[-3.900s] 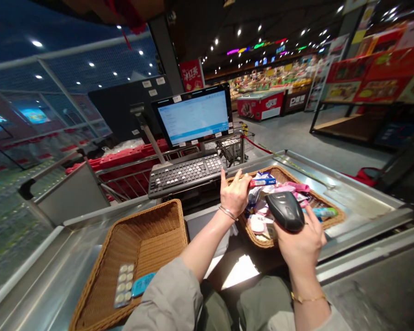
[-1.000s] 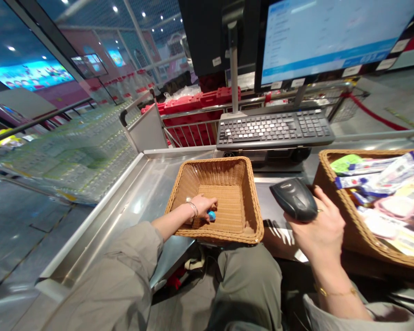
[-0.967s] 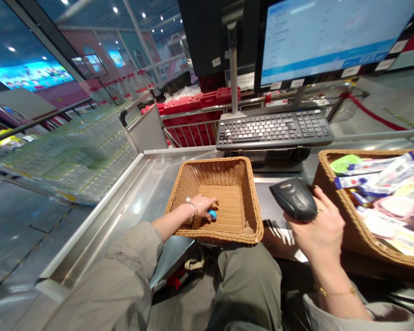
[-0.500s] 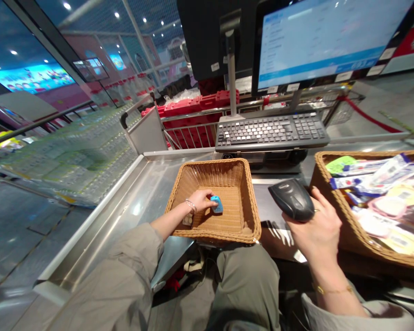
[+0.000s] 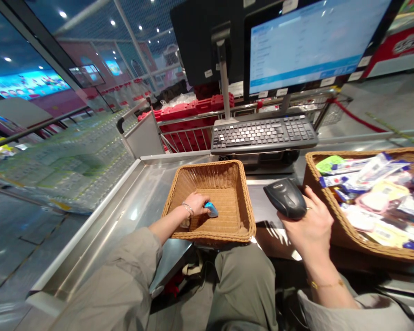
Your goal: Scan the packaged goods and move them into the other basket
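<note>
My left hand (image 5: pixel 197 203) reaches down inside a brown wicker basket (image 5: pixel 250 202), its fingers closed on a small blue packet (image 5: pixel 212 210). A small pale item (image 5: pixel 185 222) shows in part under my left wrist, at the basket's near left corner. To the right of this basket, my right hand (image 5: pixel 312 225) is wrapped round a black barcode scanner (image 5: pixel 285 197), whose head points up and to the left. The scanner is held above the counter, between the two baskets.
A second wicker basket (image 5: pixel 312 184), full of small packaged goods (image 5: pixel 376 184), stands at the right. Behind the baskets are a keyboard (image 5: pixel 264 133) and a lit monitor (image 5: pixel 310 46). A raised rim (image 5: pixel 86 220) edges the metal counter (image 5: pixel 138 202) on the left.
The blue packet has tilted in my left hand and sits slightly lower in the basket. My right hand keeps hold of the scanner. The whole view has shifted a little.
</note>
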The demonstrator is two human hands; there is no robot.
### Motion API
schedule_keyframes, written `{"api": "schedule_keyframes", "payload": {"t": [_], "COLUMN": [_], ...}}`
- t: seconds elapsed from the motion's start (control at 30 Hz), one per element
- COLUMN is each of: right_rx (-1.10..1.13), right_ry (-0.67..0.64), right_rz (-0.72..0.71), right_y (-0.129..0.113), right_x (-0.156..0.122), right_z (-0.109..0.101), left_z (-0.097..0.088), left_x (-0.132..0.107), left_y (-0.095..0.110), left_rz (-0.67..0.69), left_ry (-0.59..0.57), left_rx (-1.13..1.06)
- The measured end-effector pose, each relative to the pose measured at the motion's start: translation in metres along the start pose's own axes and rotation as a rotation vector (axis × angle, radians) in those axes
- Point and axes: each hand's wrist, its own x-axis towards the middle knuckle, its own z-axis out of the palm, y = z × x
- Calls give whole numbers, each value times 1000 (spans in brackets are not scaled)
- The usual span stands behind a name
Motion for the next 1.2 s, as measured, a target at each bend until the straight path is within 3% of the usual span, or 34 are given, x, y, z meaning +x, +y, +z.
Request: {"api": "schedule_keyframes", "payload": {"t": [0.43,0.67,0.87,0.97,1.07,1.2], "right_rx": [23,22,7,13,17,18], "right_ry": [33,32,16,26,30,24], "right_rz": [6,17,19,2,6,7], "right_y": [-1,1,2,3,2,2], "right_x": [0,0,0,1,1,0], "right_z": [-2,-3,-4,-5,-5,-4], "left_z": [3,13,16,21,26,24], "left_x": [-2,-8,-8,-8,-7,-4], "left_y": [-5,-12,-8,-5,-2,2], "left_rz": [143,40,-68,-108,-112,-72], "left_ry": [-8,-107,-113,-168,-223,-206], "left_rx": [24,85,115,138,150,123]}}
